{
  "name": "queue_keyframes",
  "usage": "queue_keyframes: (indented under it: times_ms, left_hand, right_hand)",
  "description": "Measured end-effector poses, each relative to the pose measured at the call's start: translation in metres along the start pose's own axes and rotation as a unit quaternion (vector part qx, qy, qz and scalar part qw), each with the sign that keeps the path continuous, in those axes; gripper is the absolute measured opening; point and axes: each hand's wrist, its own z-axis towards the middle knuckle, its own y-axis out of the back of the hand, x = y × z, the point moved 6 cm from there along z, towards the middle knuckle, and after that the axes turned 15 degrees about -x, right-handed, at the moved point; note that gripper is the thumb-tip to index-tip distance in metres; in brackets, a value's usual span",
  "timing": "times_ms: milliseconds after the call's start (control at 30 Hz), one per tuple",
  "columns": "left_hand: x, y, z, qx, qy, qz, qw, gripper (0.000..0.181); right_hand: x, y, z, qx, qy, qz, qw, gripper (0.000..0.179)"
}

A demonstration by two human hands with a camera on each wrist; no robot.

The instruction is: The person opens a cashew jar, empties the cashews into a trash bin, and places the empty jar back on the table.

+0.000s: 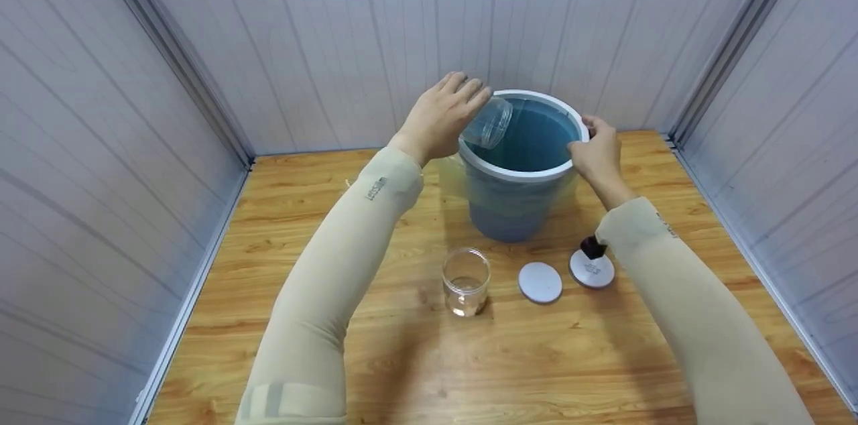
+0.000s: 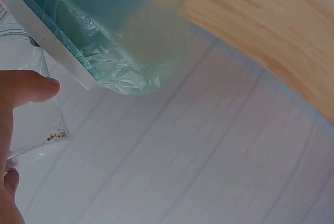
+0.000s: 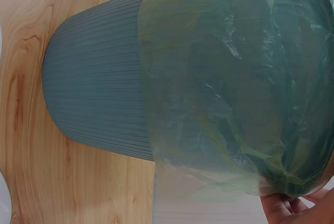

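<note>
My left hand (image 1: 446, 113) grips a clear jar (image 1: 493, 123), tipped with its mouth over the left rim of a blue trash bin (image 1: 503, 210). In the left wrist view, small brown bits (image 2: 56, 134) cling inside the jar's bottom end, and my thumb (image 2: 36, 87) lies along its side. The bin stands upright, with a white ring (image 1: 516, 175) round its top and a thin greenish bag (image 3: 209, 78) folded over the outside. At the bin's right rim my right hand (image 1: 598, 150) pinches the ring and bag, thumb on the inner side.
A second clear jar (image 1: 466, 284) stands upright in front of the bin on the wood-grain surface (image 1: 523, 358). To its right lie two round white lids, a plain lid (image 1: 539, 282) and a printed lid (image 1: 592, 274). Pale panel walls (image 1: 322, 43) enclose the back and both sides.
</note>
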Motion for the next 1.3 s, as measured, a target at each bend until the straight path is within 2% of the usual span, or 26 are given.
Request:
queue_keyframes:
  times_ms: [133, 300, 467, 667, 900, 1300]
  left_hand:
    - [0.002, 0.0, -0.003, -0.021, 0.031, -0.029, 0.9989, 0.079]
    - [0.006, -0.002, -0.007, -0.023, 0.073, -0.056, 0.9955, 0.082]
    - [0.007, -0.004, -0.01, -0.042, 0.093, -0.085, 0.9911, 0.082]
    - [0.009, -0.004, -0.015, -0.075, 0.119, -0.129, 0.9816, 0.082]
    - [0.009, -0.006, -0.023, -0.093, 0.162, -0.169, 0.9677, 0.082]
    - [0.009, -0.011, -0.033, -0.107, 0.193, -0.199, 0.9548, 0.088]
  right_hand:
    - [-0.001, 0.0, 0.001, -0.001, -0.002, -0.001, 1.0, 0.068]
    - [-0.001, 0.001, 0.001, 0.001, -0.013, -0.004, 0.9999, 0.068]
    - [-0.001, 0.0, 0.001, 0.0, -0.009, -0.006, 0.9999, 0.068]
    - [0.0, 0.001, 0.0, 0.0, -0.001, -0.003, 1.0, 0.069]
    - [-0.001, 0.002, 0.002, 0.002, -0.006, -0.003, 1.0, 0.069]
    - [-0.002, 0.002, 0.004, 0.002, -0.007, -0.01, 0.9999, 0.069]
